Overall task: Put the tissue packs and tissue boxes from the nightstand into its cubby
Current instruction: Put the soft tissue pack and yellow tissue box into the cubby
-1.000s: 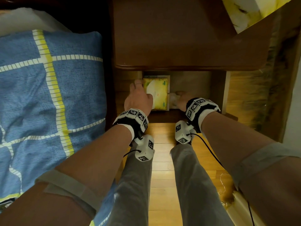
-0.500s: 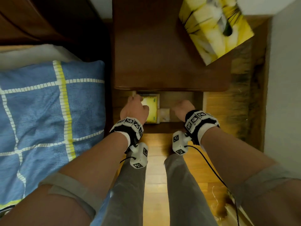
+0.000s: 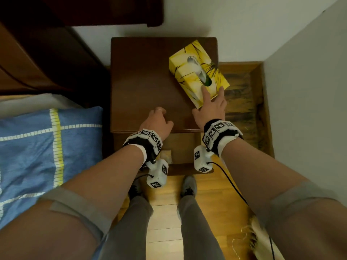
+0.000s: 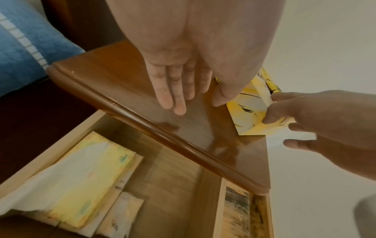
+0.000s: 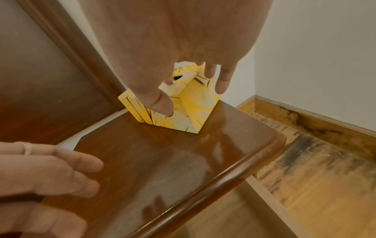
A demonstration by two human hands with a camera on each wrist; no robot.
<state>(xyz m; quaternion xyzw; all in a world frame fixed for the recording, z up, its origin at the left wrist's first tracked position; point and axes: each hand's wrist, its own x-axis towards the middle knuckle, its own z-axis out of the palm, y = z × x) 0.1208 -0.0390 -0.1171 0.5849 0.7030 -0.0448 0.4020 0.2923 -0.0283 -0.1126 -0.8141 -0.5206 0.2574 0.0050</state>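
A yellow tissue box (image 3: 189, 72) stands at the right rear of the dark wooden nightstand (image 3: 146, 81), turned at an angle. My right hand (image 3: 208, 99) straddles the box's near end with spread fingers: index finger on top, thumb at its left corner. The right wrist view shows the box (image 5: 189, 116) between thumb and fingers (image 5: 221, 80). My left hand (image 3: 156, 119) hovers over the top's front edge, its fingers (image 4: 173, 96) straight and holding nothing. In the cubby (image 4: 173, 177) below lie a flat yellow tissue pack (image 4: 87, 182) and a small pack (image 4: 122, 212).
A bed with a blue checked cover (image 3: 37, 152) lies close on the left, with a dark headboard (image 3: 47, 53) behind it. White walls (image 3: 309, 91) close in the back and right. A wooden floor (image 3: 165, 212) lies under my feet, beside the nightstand.
Both hands came up out of the cubby, leaving the packs inside. The left one now hovers over the nightstand top. The right one has reached the yellow tissue box.
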